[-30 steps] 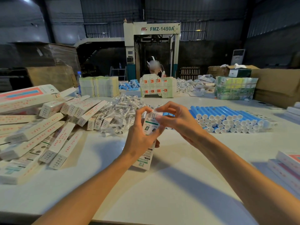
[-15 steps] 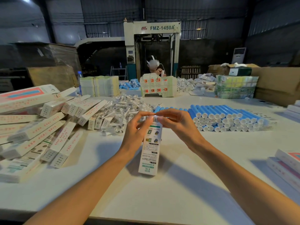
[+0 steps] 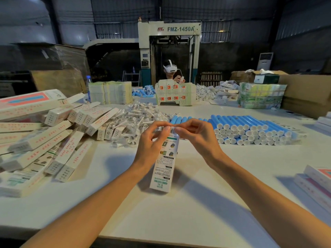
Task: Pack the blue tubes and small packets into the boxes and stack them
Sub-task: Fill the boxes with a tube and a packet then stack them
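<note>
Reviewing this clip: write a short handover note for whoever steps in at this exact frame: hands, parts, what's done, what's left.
Left hand and right hand: both pinch the top end of one box held on end over the table, apparently closing its flap; contents not visible.
Blue tubes: stacked ahead right. Small packets: heaped ahead, left of the tubes.
Done: closed boxes lie loosely heaped at the left; a short stack sits at the right edge.
Left: finish this box, add it to the pile, pack the many remaining tubes and packets, stack neatly.
</note>
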Demonstrator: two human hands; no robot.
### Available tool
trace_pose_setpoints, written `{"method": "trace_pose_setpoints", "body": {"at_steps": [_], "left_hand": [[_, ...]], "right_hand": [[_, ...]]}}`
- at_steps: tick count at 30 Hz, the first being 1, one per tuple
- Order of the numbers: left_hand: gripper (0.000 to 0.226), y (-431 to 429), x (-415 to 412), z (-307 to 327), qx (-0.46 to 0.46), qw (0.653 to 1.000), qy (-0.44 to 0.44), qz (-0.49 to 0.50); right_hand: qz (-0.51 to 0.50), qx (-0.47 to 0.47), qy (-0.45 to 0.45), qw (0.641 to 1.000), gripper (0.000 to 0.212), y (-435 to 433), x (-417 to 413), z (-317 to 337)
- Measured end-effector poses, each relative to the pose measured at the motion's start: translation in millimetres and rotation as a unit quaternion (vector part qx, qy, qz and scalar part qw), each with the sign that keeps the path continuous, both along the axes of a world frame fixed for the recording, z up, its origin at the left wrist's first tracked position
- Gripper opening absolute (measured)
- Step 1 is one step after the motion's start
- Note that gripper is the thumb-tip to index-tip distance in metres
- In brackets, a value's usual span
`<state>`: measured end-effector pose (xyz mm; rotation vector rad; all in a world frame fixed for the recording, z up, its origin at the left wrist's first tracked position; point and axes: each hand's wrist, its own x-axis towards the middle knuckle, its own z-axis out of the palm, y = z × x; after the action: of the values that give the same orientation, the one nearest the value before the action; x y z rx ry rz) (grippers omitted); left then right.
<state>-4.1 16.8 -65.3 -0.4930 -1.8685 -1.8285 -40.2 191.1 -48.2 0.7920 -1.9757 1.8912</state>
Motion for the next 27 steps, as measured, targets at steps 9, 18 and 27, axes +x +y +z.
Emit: {"method": "trace_pose_setpoints", "body": {"at_steps": [9,18,27], "left_hand": [[0.014,1,-10,-6,0.034,0.999,0.006,0.006],[0.014,-7,-22,-11,0.067,0.997,-0.044,0.005],[0.041,-6,-24,-31,-0.278,0.96,0.031,0.03]], "right_hand": [[0.064,-0.032,-0.079,0.994,0.041,-14,5,-14],[0.153,0.029,-0.203,0.967,0.049,-27,20,-20],[-0.094,0.242,-0.064,0.964,0.043,35,50,3]]}}
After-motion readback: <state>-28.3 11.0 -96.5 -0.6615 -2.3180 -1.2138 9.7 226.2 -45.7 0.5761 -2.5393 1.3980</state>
